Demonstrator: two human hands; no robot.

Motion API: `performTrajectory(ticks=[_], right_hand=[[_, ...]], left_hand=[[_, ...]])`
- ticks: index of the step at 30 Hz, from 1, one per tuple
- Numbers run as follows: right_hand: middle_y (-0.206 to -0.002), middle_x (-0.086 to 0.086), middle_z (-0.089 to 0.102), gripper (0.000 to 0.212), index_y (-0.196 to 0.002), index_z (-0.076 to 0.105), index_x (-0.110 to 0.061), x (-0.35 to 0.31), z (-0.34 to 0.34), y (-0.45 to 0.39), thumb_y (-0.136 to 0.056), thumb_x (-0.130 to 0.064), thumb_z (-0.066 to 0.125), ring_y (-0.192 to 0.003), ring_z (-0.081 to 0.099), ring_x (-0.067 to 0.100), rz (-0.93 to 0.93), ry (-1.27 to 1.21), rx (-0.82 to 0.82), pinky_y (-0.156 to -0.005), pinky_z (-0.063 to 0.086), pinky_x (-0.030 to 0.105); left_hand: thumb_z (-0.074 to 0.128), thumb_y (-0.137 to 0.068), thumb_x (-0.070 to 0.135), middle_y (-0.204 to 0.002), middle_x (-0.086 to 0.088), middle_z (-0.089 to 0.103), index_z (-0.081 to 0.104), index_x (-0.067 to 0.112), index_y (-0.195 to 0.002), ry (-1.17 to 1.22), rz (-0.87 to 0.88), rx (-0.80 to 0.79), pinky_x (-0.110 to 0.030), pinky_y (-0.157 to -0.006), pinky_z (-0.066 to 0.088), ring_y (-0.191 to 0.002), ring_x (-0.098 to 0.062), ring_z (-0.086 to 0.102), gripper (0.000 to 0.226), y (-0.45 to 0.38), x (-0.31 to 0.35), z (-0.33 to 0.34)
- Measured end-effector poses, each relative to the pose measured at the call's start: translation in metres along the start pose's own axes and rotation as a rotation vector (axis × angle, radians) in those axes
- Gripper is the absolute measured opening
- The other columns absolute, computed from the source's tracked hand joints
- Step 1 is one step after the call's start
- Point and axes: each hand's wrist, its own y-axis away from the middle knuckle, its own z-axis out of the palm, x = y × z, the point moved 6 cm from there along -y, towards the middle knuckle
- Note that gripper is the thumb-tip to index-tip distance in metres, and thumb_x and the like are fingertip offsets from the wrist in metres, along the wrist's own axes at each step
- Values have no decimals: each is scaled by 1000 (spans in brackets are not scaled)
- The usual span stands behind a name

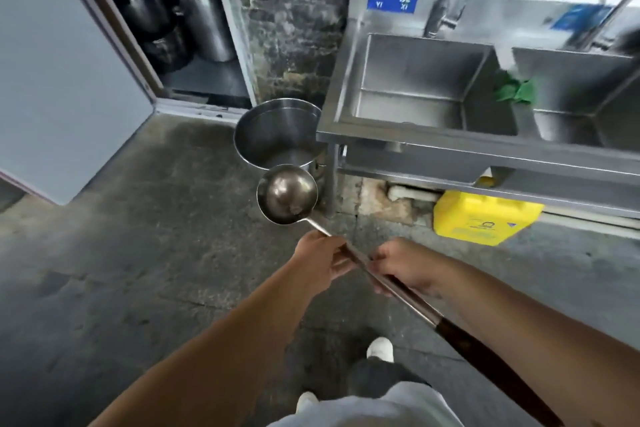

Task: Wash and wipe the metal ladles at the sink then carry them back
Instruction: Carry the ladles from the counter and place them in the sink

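Note:
A long metal ladle (286,193) with a dark handle end is held out in front of me, its round bowl over the floor just left of the sink's corner. My left hand (320,258) grips the shaft close behind the bowl. My right hand (403,265) holds the shaft a little further back. The steel sink (408,135) stands at the right with two basins and a tap (446,0) above the left one. A green cloth (516,90) lies on the divider between the basins.
A steel pot (277,135) stands on the floor against the sink's left leg. A yellow canister (485,217) sits under the sink. Large steel pots (194,10) are stacked in the open cabinet at the back left, its door (62,80) swung out. The concrete floor looks wet.

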Motion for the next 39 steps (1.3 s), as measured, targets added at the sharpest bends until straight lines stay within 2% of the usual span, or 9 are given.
performTrajectory(ticks=[2, 7, 12, 17, 23, 26, 30, 35, 39], right_hand=[[-62, 8, 67, 22, -74, 67, -5, 4, -30, -3, -91, -5, 53, -50, 61, 11, 2, -24, 55, -51, 46, 18], [-66, 15, 68, 20, -70, 66, -5, 12, -113, -16, -86, -1, 54, -57, 62, 21, -15, -132, 120, -59, 48, 27], [-72, 20, 68, 13, -82, 64, -2, 17, -189, -31, -88, 3, 54, -68, 64, 29, -14, -320, 193, -74, 55, 45], [-73, 21, 63, 18, -79, 62, 1, 12, -248, -45, -92, 4, 50, -61, 63, 24, 2, -431, 208, -59, 51, 26], [-58, 16, 61, 21, -75, 60, 4, 4, -300, -90, -93, 6, 49, -49, 61, 20, 10, -589, 253, -50, 50, 25], [-61, 20, 60, 20, -76, 60, 6, -5, -326, -122, -92, 6, 49, -53, 60, 25, 20, -628, 300, -51, 49, 28], [-63, 21, 60, 15, -79, 62, 9, -20, -365, -169, -90, 5, 53, -57, 59, 27, 49, -659, 365, -62, 49, 34], [-61, 16, 61, 16, -83, 60, 7, -43, -406, -230, -94, 4, 49, -49, 60, 19, 140, -733, 411, -49, 50, 24], [-69, 13, 61, 8, -90, 60, 1, -53, -434, -278, -95, 0, 54, -53, 62, 16, 242, -822, 431, -44, 52, 20]], left_hand=[[54, -91, -5, -79, -16, 64, 53, 5, -92, -44, -19, -45, -44, -68, 60, -69, -28, 66, 9, -14, 13, 31], [54, -92, -4, -72, -13, 65, 56, 3, -90, -139, 29, -151, -38, -56, 61, -56, -23, 67, 8, -45, 45, 116], [55, -91, -3, -88, -16, 64, 61, 1, -103, -201, 79, -202, -29, -53, 57, -60, -18, 68, 13, -75, 81, 186], [58, -89, -3, -78, -13, 63, 60, 3, -87, -270, 74, -221, -24, -51, 56, -56, -16, 66, 7, -109, 107, 240], [56, -90, -6, -70, -9, 64, 59, 6, -79, -298, 39, -280, -25, -58, 58, -64, -17, 64, 16, -159, 136, 287], [54, -91, -5, -66, -10, 65, 59, 4, -78, -332, 25, -285, -30, -58, 58, -64, -22, 63, 16, -195, 158, 304], [54, -91, -3, -71, -13, 62, 58, 3, -79, -352, 3, -267, -25, -54, 56, -64, -19, 62, 14, -251, 195, 322], [53, -91, -5, -78, -15, 62, 57, 3, -87, -396, -40, -290, -29, -51, 58, -68, -22, 63, 10, -319, 246, 347], [54, -90, -7, -78, -10, 63, 58, 8, -87, -498, -81, -322, -28, -52, 57, -69, -19, 64, 16, -368, 281, 362]])
